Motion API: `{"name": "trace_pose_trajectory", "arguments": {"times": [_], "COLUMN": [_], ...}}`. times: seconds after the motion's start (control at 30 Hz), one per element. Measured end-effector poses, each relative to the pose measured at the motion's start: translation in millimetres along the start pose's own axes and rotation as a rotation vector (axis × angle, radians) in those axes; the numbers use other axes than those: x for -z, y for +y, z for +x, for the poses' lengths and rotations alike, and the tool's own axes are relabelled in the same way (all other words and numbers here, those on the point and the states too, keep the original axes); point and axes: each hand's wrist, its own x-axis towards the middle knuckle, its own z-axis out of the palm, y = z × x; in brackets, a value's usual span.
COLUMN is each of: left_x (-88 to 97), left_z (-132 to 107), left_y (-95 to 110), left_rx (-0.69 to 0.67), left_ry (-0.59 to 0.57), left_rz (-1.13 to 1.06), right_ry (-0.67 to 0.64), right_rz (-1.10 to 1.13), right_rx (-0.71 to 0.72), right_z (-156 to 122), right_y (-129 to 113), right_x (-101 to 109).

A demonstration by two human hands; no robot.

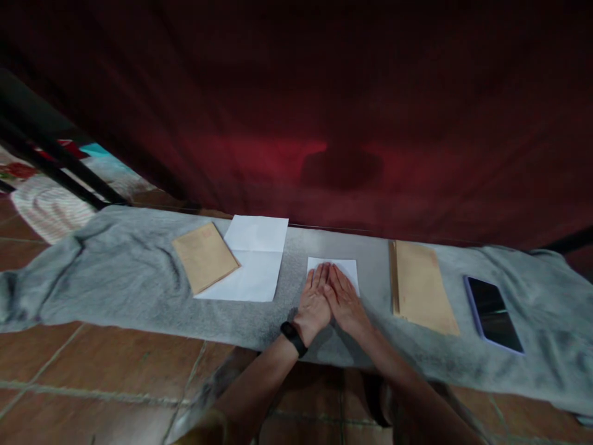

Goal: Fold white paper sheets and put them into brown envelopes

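Note:
A small folded sheet of white paper (pixel 353 271) lies on the grey cloth in front of me. My left hand (pixel 315 304), with a black band at its wrist, presses flat on it, fingers stretched forward. Beside it my right hand (pixel 343 301) also lies flat on the paper, its fingers meeting those of the left. The hands cover most of the paper's near part. To the left, a larger creased white sheet (pixel 257 266) is spread out, with a brown envelope (pixel 204 256) resting on its left side.
Several brown envelopes (pixel 421 284) are stacked on the right. Beyond them lies a phone (pixel 495 314) in a purple case. All rest on a long surface draped in grey cloth (pixel 125 272). A dark red curtain (pixel 259 123) hangs behind; floor tiles (pixel 115 383) show below.

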Motion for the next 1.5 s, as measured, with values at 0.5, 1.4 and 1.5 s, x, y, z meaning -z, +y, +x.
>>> {"name": "trace_pose_trajectory", "arguments": {"times": [0.5, 1.4, 1.5], "left_x": [17.0, 28.8, 30.3], "left_z": [-1.1, -13.5, -11.6], "left_y": [1.1, -32.5, -30.7], "left_rx": [0.027, 0.299, 0.310], "left_ry": [-0.084, -0.047, -0.017], "left_rz": [-0.024, -0.005, 0.003], "right_ry": [-0.015, 0.122, 0.106], "right_rz": [-0.211, -0.506, -0.473], "right_rx": [-0.011, -0.086, -0.108], "right_z": [-6.3, -19.6, -17.6], "right_y": [16.1, 39.8, 38.3], "right_x": [4.4, 13.0, 15.4]}}
